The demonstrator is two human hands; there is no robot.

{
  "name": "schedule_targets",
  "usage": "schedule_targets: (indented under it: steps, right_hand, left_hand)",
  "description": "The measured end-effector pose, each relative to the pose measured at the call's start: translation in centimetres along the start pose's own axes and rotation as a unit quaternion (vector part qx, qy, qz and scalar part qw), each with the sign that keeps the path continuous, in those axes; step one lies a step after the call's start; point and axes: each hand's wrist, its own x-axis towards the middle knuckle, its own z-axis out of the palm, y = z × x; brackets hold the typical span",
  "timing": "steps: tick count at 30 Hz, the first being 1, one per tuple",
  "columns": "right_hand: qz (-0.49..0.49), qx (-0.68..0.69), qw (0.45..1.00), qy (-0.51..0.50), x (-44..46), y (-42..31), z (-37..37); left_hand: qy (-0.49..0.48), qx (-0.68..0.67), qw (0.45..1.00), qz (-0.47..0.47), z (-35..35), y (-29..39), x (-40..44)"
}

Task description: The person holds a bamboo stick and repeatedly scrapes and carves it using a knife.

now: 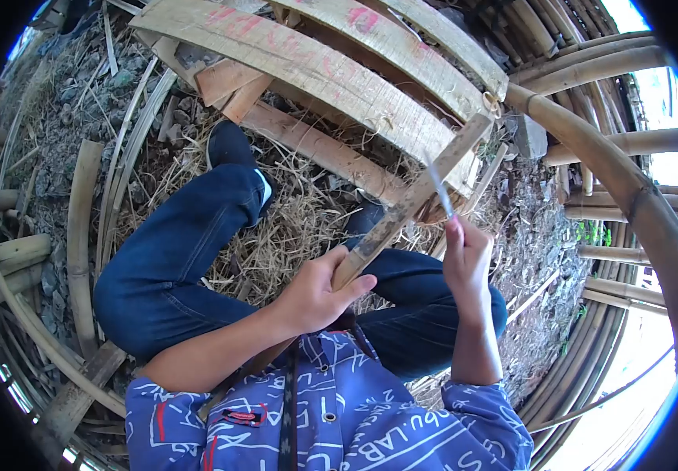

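My left hand [319,292] is wrapped around the near end of a flat bamboo strip [408,206], thumb along its edge. The strip slants away to the upper right, its far end overlapping the end of a plank bench [308,67]. In my right hand [467,255] is a knife, its fingers closed on the handle, which is mostly hidden. The thin knife blade [439,188] points up and leftward across the strip's right edge. Whether the blade touches the strip I cannot tell.
Pale shavings [296,255] cover the ground between my legs. A reddish wood block [233,85] sits by the bench's left end. Bamboo poles [83,243] lie at the left, and a thick curved bamboo pole [629,192] stands at the right. A grey stone block [529,137] lies beside the bench.
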Motion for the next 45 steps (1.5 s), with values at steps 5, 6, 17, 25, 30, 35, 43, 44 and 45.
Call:
schedule_targets:
  steps: [5,6,17,25,30,35,43,44,45]
  right_hand:
    - [-0.074,-0.002,0.992,-0.104,-2.8,-3.0,1.5]
    - [-0.056,0.004,0.993,-0.099,-2.9,-3.2,1.6]
    - [-0.01,-0.063,0.998,-0.004,0.2,1.3,0.3]
    - [0.026,-0.011,0.999,0.039,2.1,1.8,-0.8]
    - [-0.045,0.021,0.995,-0.081,-3.1,-0.4,2.7]
    - [-0.055,0.022,0.993,-0.107,-4.1,-1.6,3.3]
    - [0.001,-0.031,0.999,-0.006,-0.5,0.4,1.3]
    - [0.015,-0.037,0.999,-0.008,0.3,0.9,0.8]
    - [0.025,-0.021,0.999,0.009,1.0,0.9,0.4]
  left_hand:
    - [-0.01,-0.062,0.998,-0.009,0.0,0.0,-0.1]
    - [-0.023,-0.054,0.998,-0.021,-0.1,0.2,-0.1]
    - [-0.027,0.022,0.999,-0.024,0.7,-0.2,-0.9]
    - [-0.032,0.0,0.999,-0.025,1.1,-0.8,0.0]
    - [-0.011,0.023,1.0,-0.017,0.2,-1.1,0.5]
    - [-0.009,0.046,0.999,0.016,0.4,-0.6,0.3]
    - [0.01,0.111,0.994,0.022,1.0,-0.3,-0.3]
    - [0.008,0.111,0.994,0.024,1.0,-0.4,-0.2]
    - [0.008,0.103,0.994,0.024,1.1,-0.4,-0.1]
